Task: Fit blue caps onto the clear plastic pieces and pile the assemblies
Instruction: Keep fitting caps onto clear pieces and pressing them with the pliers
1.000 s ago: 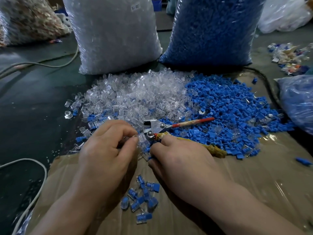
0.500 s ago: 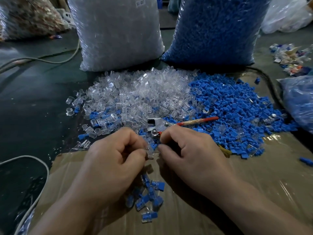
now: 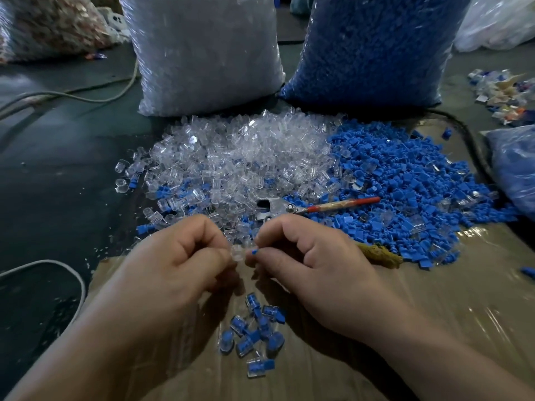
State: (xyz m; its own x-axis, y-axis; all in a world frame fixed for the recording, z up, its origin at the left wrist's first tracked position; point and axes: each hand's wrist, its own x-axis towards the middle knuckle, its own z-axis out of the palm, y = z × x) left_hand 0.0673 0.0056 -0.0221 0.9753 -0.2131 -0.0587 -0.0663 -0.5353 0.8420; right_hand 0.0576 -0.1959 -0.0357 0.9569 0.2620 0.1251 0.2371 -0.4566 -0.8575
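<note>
My left hand (image 3: 179,264) pinches a clear plastic piece (image 3: 238,252) between thumb and forefinger. My right hand (image 3: 307,256) pinches a blue cap (image 3: 254,252) just right of it, the two almost touching. Both hands hover over the taped cardboard (image 3: 434,299). Below them lies a small pile of several finished clear-and-blue assemblies (image 3: 252,334). Behind the hands spreads a heap of clear pieces (image 3: 240,157), and to its right a heap of blue caps (image 3: 405,183).
A metal tool with a red handle (image 3: 315,208) lies between the heaps. Big sacks of clear pieces (image 3: 202,53) and blue caps (image 3: 373,47) stand behind. A white cable (image 3: 58,267) loops at the left; another bag (image 3: 515,166) sits at the right edge.
My hands lifted off the heaps' near edge and came together. The left now shows a clear piece and the right a blue cap, held tip to tip.
</note>
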